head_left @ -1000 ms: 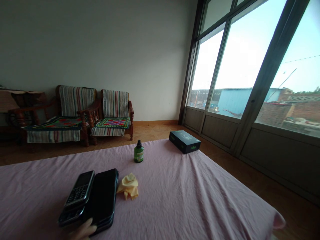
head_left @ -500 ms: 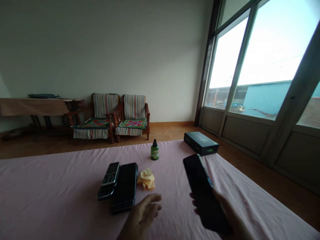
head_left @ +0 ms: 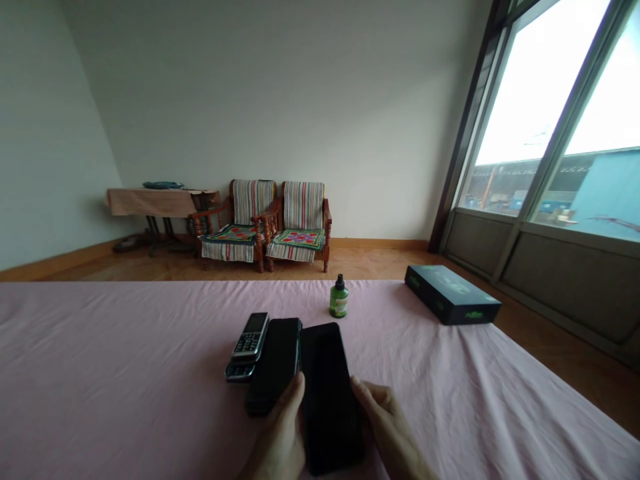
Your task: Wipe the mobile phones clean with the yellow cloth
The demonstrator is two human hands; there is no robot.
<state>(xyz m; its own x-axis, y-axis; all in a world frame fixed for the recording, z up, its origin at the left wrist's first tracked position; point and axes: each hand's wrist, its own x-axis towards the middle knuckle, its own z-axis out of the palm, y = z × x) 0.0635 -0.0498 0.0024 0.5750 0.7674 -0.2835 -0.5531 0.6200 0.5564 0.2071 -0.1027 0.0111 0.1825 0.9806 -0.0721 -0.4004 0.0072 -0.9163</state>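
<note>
A black smartphone (head_left: 330, 400) is held between my two hands, its dark screen facing me. My left hand (head_left: 283, 430) grips its left edge with the thumb on top. On the opposite edge my right hand (head_left: 387, 423) is closed, thumb and fingers pinching the side. Just left of this phone lies a stack of black smartphones (head_left: 277, 357), partly covered by my left hand. A silver keypad phone (head_left: 251, 339) leans against the stack, on top of another keypad phone (head_left: 239, 372). The yellow cloth from the earlier frame is not visible.
A green bottle (head_left: 339, 299) with a black cap stands beyond the phones. At the right edge of the pink-covered table (head_left: 125, 373) lies a black box (head_left: 453, 293). Two wooden chairs (head_left: 303, 213) and a side table (head_left: 150, 202) stand by the far wall.
The smartphone has come left and down beside the stack. My left hand, empty before, has taken hold of its left edge. The camera view has turned left.
</note>
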